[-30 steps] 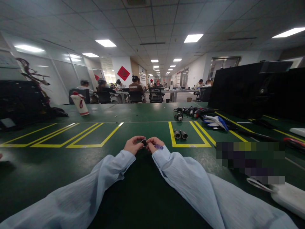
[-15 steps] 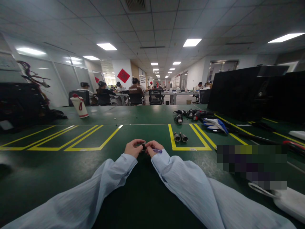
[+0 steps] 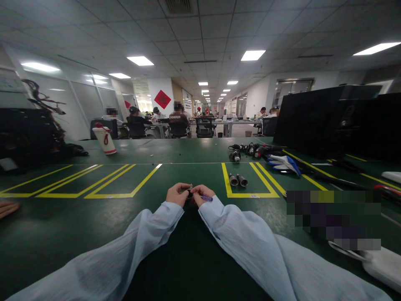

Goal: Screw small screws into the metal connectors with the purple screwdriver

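Just above the green table, my left hand (image 3: 177, 195) has its thumb and fingers pinched round a small dark part (image 3: 189, 193), mostly hidden by the fingers. Close against it, my right hand (image 3: 201, 195) grips a small screwdriver (image 3: 206, 198) with a see-through purple handle. Its tip points left to the dark part, and I cannot make out whether they touch. To the right of my hands, two metal connector shells (image 3: 237, 180) lie side by side inside a yellow taped box.
Cables with metal connectors (image 3: 235, 156) and a blue-and-white glove (image 3: 284, 164) lie at the right. A white cup (image 3: 105, 140) stands far left. Another person's hand (image 3: 8, 209) rests at the left edge. Black equipment (image 3: 307, 121) stands on the right.
Another person's hand has come into view at the left edge. My left hand has shifted very slightly right; my right hand keeps its place with the screwdriver.
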A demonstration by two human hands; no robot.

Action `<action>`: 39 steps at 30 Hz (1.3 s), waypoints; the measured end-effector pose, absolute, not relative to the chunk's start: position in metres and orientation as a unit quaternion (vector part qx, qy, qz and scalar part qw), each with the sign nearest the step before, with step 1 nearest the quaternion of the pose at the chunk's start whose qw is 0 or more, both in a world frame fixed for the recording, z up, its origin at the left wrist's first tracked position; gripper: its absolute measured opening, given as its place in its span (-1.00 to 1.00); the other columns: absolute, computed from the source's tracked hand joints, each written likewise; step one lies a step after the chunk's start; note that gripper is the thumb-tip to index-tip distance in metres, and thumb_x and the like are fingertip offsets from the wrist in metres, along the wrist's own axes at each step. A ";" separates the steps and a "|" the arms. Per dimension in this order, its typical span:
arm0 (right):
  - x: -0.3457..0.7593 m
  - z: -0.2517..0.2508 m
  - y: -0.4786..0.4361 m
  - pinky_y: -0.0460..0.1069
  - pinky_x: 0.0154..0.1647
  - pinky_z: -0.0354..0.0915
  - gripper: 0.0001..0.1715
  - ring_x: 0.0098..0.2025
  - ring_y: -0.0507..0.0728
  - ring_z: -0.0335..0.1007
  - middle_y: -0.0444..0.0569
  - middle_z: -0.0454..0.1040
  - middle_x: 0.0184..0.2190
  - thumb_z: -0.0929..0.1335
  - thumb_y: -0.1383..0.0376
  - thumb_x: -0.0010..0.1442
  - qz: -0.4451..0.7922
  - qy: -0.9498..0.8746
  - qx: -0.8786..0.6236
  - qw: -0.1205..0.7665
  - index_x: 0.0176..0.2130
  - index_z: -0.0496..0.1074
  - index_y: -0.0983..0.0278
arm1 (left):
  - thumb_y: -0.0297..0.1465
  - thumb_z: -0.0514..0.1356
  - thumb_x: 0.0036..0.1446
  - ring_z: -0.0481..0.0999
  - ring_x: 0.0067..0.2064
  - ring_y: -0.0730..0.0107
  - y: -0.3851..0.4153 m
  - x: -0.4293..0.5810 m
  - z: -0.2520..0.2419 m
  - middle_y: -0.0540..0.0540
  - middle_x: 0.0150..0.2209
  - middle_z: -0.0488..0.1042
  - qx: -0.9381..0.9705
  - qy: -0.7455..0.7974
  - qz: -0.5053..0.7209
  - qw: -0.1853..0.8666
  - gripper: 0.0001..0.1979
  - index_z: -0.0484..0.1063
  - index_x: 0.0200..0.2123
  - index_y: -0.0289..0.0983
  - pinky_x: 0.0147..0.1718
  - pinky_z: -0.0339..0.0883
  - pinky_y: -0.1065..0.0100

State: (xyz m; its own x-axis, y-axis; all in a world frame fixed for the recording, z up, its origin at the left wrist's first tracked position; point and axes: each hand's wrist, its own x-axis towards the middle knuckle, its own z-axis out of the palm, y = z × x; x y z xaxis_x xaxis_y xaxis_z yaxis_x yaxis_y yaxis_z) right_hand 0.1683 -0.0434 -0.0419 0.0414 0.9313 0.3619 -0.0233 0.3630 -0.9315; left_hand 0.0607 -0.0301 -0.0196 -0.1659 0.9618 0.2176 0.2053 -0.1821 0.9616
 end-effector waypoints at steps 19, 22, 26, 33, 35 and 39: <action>0.171 -0.028 -0.053 -0.18 -0.67 0.17 -0.90 -0.71 -0.07 0.20 -0.21 0.32 -0.72 0.24 0.35 -0.09 0.441 -0.516 -0.395 0.619 -0.48 0.32 0.30 | -0.58 0.20 -0.42 0.48 -0.45 0.38 -0.026 0.056 -0.020 -0.07 -0.46 0.50 0.426 0.468 0.574 0.520 -0.73 0.46 -0.48 -0.35 -0.49 0.43 0.41; 0.171 -0.027 -0.054 -0.18 -0.67 0.17 -0.89 -0.70 -0.07 0.21 -0.21 0.31 -0.72 0.23 0.35 -0.09 0.438 -0.517 -0.398 0.618 -0.49 0.32 0.30 | -0.59 0.19 -0.41 0.48 -0.45 0.39 -0.026 0.056 -0.020 -0.07 -0.47 0.50 0.424 0.467 0.575 0.522 -0.73 0.46 -0.47 -0.35 -0.49 0.42 0.42; 0.170 -0.030 -0.052 -0.18 -0.67 0.15 -0.89 -0.70 -0.07 0.21 -0.21 0.30 -0.72 0.23 0.34 -0.09 0.425 -0.526 -0.406 0.615 -0.49 0.33 0.29 | -0.59 0.20 -0.42 0.48 -0.45 0.41 -0.028 0.057 -0.019 -0.07 -0.44 0.50 0.433 0.468 0.574 0.514 -0.72 0.47 -0.47 -0.35 -0.49 0.41 0.46; 0.168 -0.035 -0.048 -0.18 -0.67 0.12 -0.88 -0.71 -0.08 0.18 -0.21 0.29 -0.71 0.23 0.33 -0.08 0.411 -0.534 -0.400 0.621 -0.50 0.34 0.29 | -0.53 0.22 -0.42 0.46 -0.48 0.43 -0.030 0.060 -0.020 -0.05 -0.49 0.49 0.462 0.496 0.581 0.449 -0.73 0.47 -0.47 -0.34 -0.54 0.37 0.49; 0.168 -0.035 -0.049 -0.18 -0.66 0.12 -0.88 -0.71 -0.08 0.18 -0.21 0.29 -0.71 0.23 0.34 -0.08 0.407 -0.537 -0.395 0.625 -0.50 0.34 0.29 | -0.51 0.22 -0.41 0.46 -0.50 0.42 -0.029 0.060 -0.021 -0.04 -0.54 0.48 0.474 0.504 0.573 0.439 -0.76 0.47 -0.49 -0.34 -0.54 0.37 0.47; 0.169 -0.032 -0.052 -0.17 -0.63 0.16 -0.89 -0.69 -0.08 0.19 -0.21 0.29 -0.70 0.23 0.35 -0.08 0.401 -0.542 -0.380 0.633 -0.50 0.33 0.29 | -0.49 0.22 -0.41 0.45 -0.53 0.43 -0.027 0.059 -0.023 -0.03 -0.58 0.47 0.472 0.511 0.569 0.439 -0.74 0.47 -0.47 -0.34 -0.53 0.38 0.44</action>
